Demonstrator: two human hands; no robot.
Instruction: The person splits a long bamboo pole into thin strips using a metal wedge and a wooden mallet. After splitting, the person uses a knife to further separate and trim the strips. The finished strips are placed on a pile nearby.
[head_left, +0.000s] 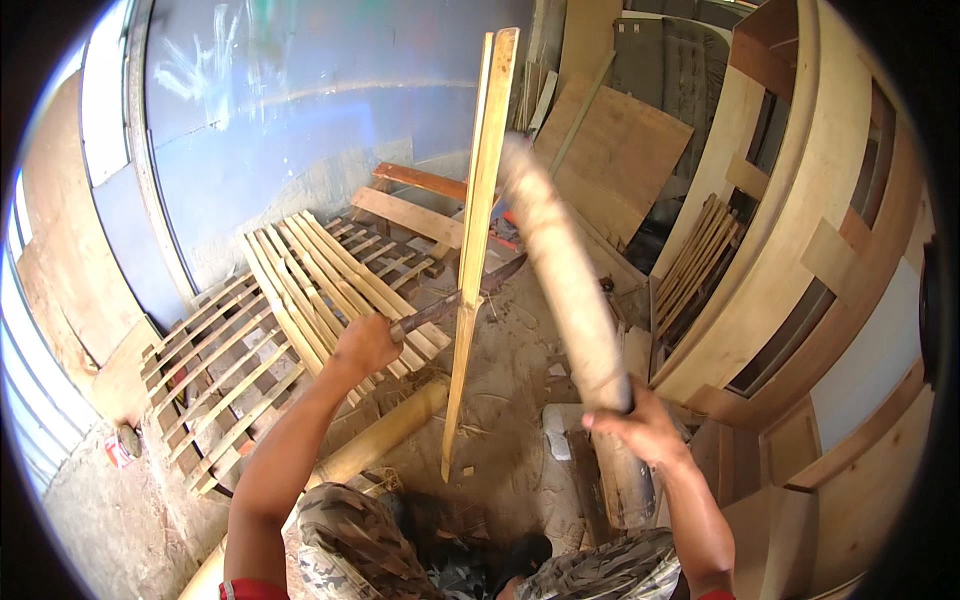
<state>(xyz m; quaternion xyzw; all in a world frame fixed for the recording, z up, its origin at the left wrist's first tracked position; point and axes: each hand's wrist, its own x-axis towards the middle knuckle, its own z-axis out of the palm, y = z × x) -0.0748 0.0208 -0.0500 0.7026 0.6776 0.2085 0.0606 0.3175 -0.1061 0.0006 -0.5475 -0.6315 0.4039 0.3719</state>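
Bamboo stave (482, 195) stands, left grip (366, 346) clenching a knife (432, 316) across its edges, right grip (648, 430) grasping a pole (572, 292) beyond a gap.

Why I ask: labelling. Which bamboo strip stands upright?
The long yellow bamboo strip at the dark metal blade; the yellow bamboo slats leftward lie down.

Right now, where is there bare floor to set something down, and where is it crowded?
Mostly bare: the lower-left floor, between the slatted rack and the lying pole; less so, the scrap-strewn patch ahead, between the upright split bamboo and the thick pole in the right hand. Crowded: the rack, under bamboo strips, and the right side, with wooden frames.
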